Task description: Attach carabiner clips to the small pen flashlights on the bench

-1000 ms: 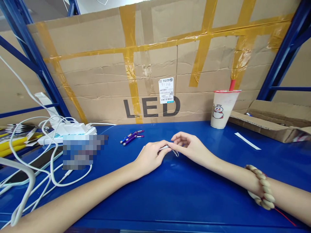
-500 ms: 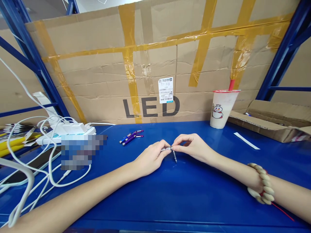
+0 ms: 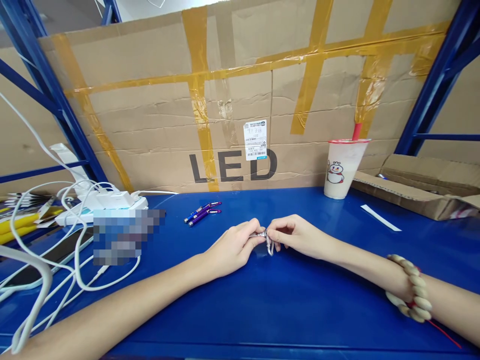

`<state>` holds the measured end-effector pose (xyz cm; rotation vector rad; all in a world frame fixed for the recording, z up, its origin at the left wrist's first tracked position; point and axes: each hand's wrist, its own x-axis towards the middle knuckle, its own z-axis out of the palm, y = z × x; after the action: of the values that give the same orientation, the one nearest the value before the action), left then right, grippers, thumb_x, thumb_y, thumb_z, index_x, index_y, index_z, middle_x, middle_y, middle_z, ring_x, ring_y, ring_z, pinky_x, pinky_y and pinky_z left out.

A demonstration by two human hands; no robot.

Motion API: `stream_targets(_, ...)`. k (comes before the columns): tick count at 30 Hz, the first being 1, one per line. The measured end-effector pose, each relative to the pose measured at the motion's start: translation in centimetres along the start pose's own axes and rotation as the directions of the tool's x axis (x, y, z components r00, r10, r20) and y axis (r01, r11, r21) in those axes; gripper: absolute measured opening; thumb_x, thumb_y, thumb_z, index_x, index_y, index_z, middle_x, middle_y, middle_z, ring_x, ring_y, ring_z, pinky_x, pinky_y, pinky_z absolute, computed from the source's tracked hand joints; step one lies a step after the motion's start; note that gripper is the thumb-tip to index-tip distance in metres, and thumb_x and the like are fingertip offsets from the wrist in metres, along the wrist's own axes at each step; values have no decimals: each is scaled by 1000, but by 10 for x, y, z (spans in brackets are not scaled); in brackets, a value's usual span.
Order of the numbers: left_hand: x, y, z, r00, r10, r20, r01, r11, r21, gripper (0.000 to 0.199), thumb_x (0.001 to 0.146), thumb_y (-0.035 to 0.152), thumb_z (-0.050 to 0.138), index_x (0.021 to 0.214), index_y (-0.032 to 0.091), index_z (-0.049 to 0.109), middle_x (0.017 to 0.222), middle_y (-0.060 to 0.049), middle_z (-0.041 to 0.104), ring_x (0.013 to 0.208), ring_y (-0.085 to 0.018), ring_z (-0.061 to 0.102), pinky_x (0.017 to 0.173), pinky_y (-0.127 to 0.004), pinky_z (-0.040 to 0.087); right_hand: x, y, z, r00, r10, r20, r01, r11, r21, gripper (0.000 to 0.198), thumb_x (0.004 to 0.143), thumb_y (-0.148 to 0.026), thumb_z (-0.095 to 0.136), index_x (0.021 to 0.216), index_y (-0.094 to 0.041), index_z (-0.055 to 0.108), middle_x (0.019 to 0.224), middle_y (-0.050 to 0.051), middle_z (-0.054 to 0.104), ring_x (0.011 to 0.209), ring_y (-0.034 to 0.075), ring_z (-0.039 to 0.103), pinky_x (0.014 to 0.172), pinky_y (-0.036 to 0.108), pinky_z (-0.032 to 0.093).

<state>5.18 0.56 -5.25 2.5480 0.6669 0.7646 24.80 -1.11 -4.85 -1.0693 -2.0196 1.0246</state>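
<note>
Over the middle of the blue table, my left hand [image 3: 237, 248] pinches the slim barrel of a silver keychain flashlight [image 3: 258, 234]. Most of the barrel is hidden inside those fingers. My right hand [image 3: 294, 235] is closed at the other end, thumb and fingertips on the silver carabiner [image 3: 270, 246], which hangs down from the barrel's tip. Beyond my left hand lie a blue keychain flashlight [image 3: 198, 212] and a purple keychain flashlight [image 3: 200, 217], side by side, each with a purplish carabiner.
White cables [image 3: 80, 250], a power strip [image 3: 112, 200] and a phone [image 3: 48, 257] crowd the left side, beside a blurred-out patch. A drink cup [image 3: 343, 170] with a red straw, a white strip [image 3: 380, 218] and an open cardboard box [image 3: 408, 195] stand right. A large carton [image 3: 157, 130] backs the table.
My right hand has lowered slightly, and its fingers have shifted onto the carabiner. The carabiner has turned, so its loop now shows. My left hand keeps its hold on the barrel.
</note>
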Motion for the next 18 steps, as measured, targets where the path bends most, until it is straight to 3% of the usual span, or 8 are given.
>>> stream_targets(4,0,0,-1,998,44,-43,-42,998,44,17,93,26,34,87,16,46,89,-1,58,83,-10,53,73,-21,39,1,1,4,1000,-14,11,14,1000,7,53,82,-57,44,70,-7,56,62,3,51,57,5,45,59,18,37)
stream_targets(8,1,-1,0,999,-27,-47,28,1000,9,19,94,28,34,107,20,45,99,1,60,93,-10,55,79,-22,39,2,-1,9,999,10,-33,-9,1000,25,59,81,-64,40,67,-8,54,58,2,47,57,5,43,58,18,33)
stream_targets(13,3,-3,1,990,-91,-105,90,996,-19,16,92,24,36,99,17,49,90,2,60,79,-8,55,70,-19,38,3,-6,14,993,49,-108,-52,998,-27,64,84,-64,33,65,-9,60,56,3,49,54,5,44,57,19,34)
stream_targets(18,8,-4,1,969,-188,-159,183,982,-44,21,91,29,38,98,15,52,84,1,59,71,-8,50,67,-20,37,4,-6,10,940,-3,-341,-36,994,-107,57,84,-61,37,69,-10,59,60,2,52,53,5,46,55,19,36)
